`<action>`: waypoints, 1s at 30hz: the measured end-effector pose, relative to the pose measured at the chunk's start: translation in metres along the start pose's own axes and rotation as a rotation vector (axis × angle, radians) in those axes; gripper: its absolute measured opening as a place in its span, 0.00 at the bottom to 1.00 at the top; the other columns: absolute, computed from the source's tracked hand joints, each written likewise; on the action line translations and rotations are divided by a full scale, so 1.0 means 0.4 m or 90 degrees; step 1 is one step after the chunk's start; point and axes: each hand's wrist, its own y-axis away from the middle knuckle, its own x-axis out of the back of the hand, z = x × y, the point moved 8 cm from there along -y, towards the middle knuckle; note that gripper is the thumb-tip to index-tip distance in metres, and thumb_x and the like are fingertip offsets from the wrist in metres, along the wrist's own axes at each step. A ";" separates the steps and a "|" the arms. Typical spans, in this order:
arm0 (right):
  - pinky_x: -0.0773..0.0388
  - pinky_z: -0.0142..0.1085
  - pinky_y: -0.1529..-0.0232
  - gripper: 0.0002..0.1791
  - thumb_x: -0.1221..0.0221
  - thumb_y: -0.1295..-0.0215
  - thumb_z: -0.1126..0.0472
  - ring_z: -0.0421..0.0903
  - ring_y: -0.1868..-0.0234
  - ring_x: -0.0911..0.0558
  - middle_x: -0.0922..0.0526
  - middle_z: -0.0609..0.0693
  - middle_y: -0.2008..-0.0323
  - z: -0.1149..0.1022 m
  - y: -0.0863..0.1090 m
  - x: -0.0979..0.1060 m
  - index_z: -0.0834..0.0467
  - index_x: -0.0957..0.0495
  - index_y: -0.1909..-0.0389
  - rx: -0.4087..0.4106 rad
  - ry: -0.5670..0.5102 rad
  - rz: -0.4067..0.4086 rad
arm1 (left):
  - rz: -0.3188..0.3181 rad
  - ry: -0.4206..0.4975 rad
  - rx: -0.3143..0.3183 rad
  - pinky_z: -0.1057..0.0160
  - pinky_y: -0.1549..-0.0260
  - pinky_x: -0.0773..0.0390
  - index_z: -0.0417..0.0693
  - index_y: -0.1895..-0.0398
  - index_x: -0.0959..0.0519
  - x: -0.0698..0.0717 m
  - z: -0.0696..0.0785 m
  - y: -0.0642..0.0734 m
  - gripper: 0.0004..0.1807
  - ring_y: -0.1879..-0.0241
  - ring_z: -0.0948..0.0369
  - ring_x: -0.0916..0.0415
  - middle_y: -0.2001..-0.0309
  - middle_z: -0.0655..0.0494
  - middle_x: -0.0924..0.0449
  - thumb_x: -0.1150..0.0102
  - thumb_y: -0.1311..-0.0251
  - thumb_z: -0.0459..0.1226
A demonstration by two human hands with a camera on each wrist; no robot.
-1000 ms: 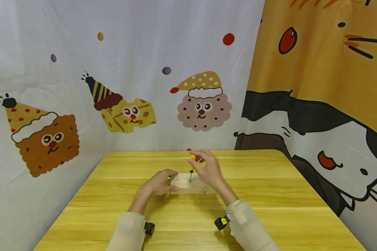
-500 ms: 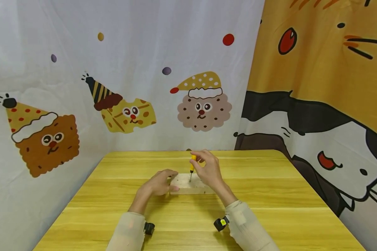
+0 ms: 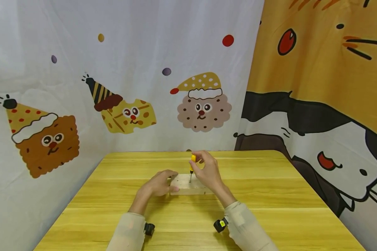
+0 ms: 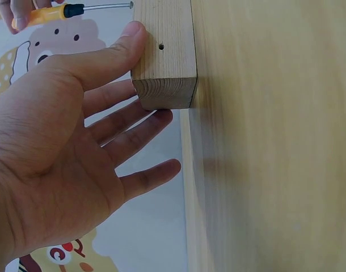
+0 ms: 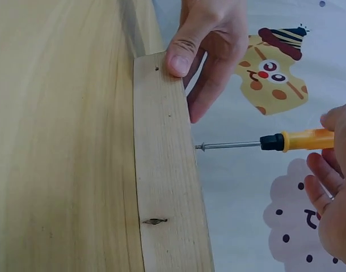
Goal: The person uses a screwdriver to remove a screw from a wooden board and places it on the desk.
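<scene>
A pale wooden block [image 3: 183, 191] lies on the table, with small holes in its faces. My left hand [image 3: 158, 183] holds its left end, the thumb on the near side and fingers reaching round the far side; the little finger stands off in the left wrist view. With fingertips and thumb, my right hand [image 3: 209, 171] pinches the yellow handle of a screwdriver [image 3: 192, 166]. Nearly upright, its metal shaft meets a screw [image 5: 199, 147] in the block's top, the screw's head still above the wood. The right hand covers the block's right end in the head view.
The wood-grain table [image 3: 188, 223] extends around the block on all sides. Behind it hangs a white cartoon-printed curtain [image 3: 138, 45], and an orange printed one [image 3: 314, 69] hangs at the right. Each wrist wears a small black camera [image 3: 149, 229].
My right hand's fingers and wrist have turned slightly about the screwdriver handle, while its shaft stays at the same spot. The left hand and the block keep their place.
</scene>
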 end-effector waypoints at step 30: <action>0.08 0.51 0.58 0.16 0.23 0.31 0.69 0.50 0.60 0.13 0.11 0.55 0.61 -0.013 -0.001 -0.002 0.62 0.12 0.45 0.008 0.013 -0.010 | -0.001 -0.002 0.002 0.34 0.23 0.21 0.39 0.21 0.23 -0.001 -0.002 0.001 0.39 0.22 0.39 0.23 0.22 0.40 0.20 0.20 0.29 0.44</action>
